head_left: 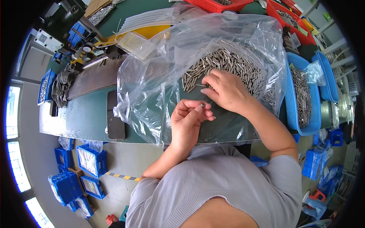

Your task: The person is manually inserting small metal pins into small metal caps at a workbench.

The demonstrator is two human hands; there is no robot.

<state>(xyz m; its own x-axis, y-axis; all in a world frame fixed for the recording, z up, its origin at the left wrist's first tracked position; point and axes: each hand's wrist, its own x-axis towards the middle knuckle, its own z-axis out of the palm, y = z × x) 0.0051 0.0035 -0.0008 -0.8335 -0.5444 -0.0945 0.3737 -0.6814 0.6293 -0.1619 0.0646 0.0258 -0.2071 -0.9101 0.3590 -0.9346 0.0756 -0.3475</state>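
Observation:
My left hand point(187, 121) is closed in a pinch, with the dark end of a small metal pin point(202, 105) showing at the fingertips. To its upper right, my right hand point(228, 92) reaches to the near edge of a heap of slim grey metal pins point(224, 62). One pin point(200, 85) sticks out between its thumb and forefinger. Under the heap lies a large clear plastic bag point(152, 81), spread over the green table point(89, 110). Part of the heap is hidden by my right hand and by the bag's folds.
A dark phone point(115, 117) lies left of the bag. Blue baskets point(294, 114) of metal pins stand at the right; red trays point(213, 7) are at the back. A bench device with a dial gauge point(87, 48) occupies the far left. Blue crates point(91, 159) sit on the floor.

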